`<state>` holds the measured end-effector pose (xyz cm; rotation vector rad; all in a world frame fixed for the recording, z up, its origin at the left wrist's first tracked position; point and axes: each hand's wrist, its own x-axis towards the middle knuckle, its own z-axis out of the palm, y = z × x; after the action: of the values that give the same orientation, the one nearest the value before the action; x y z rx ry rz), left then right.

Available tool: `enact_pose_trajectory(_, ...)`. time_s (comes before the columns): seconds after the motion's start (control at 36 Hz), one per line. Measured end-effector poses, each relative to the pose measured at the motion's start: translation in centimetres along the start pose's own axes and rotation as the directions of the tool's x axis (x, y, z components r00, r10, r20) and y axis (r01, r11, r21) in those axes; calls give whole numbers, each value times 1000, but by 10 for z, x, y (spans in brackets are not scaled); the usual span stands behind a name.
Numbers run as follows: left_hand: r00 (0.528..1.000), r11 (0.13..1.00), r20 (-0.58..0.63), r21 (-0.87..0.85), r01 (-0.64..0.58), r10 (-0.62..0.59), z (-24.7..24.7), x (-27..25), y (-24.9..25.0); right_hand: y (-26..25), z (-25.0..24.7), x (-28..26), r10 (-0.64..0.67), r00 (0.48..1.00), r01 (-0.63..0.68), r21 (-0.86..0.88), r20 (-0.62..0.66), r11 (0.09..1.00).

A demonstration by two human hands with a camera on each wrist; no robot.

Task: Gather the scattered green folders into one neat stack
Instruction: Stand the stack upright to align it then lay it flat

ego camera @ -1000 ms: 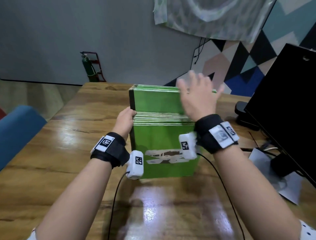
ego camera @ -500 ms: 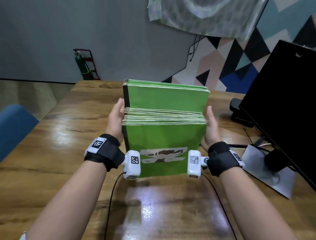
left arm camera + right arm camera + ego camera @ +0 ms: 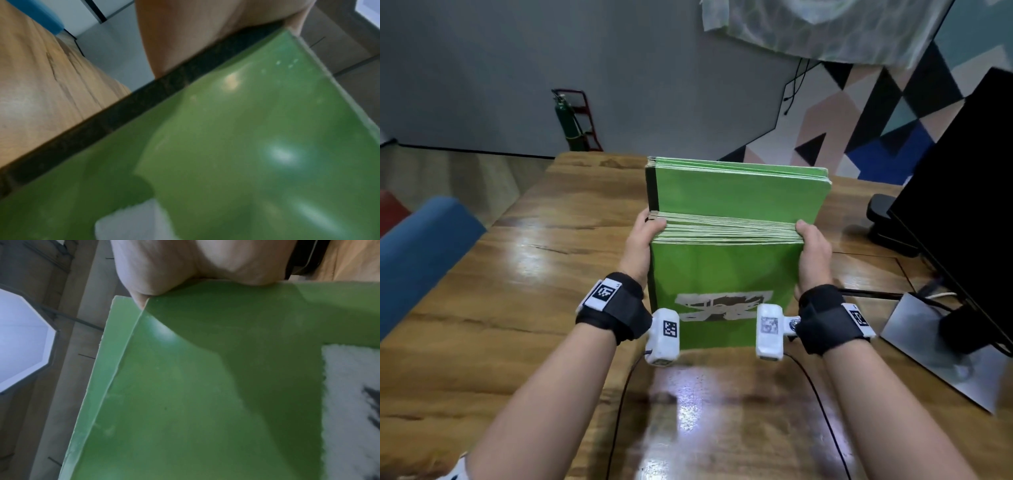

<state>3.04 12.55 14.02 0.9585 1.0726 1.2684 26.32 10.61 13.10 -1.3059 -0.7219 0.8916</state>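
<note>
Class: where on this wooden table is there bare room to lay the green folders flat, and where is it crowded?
Bare wood lies left of the folder stack, toward the blue chair, and in front, between the forearms, crossed by thin cables. Right of the right hand it is crowded: monitor, its stand base, cords.

Glossy green folders (image 3: 722, 274); shiny varnished wooden table (image 3: 517, 308).
</note>
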Motion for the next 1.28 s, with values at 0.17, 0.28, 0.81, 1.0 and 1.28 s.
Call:
enact_pose_trajectory(0.17, 999, 999, 38, -14, 29, -29, -3, 5, 1, -5, 3, -1, -12, 1000, 11, -21, -27, 1000)
enact_pose_trajectory(0.28, 998, 998, 21, -25, 57, -56, -5, 4, 1, -4, 1, 0, -22, 1000, 22, -2, -11, 1000)
enact_pose_trajectory(0.81, 998, 990, 40, -132, -40, 46, -4, -6, -9, 4, -2, -6, 5, 1000, -5, -34, -14, 999)
enact_pose_trajectory(1.0, 998, 998, 2, -19, -67, 68, -3, -5, -12, 7, -7, -7, -20, 999, 21, -12, 35, 1000)
enact_pose_trajectory(1.28, 997, 996, -35, 58, -62, 64, -5, 0, -11, -1, -7, -10, -220, 970, 233, -137, 99, 963)
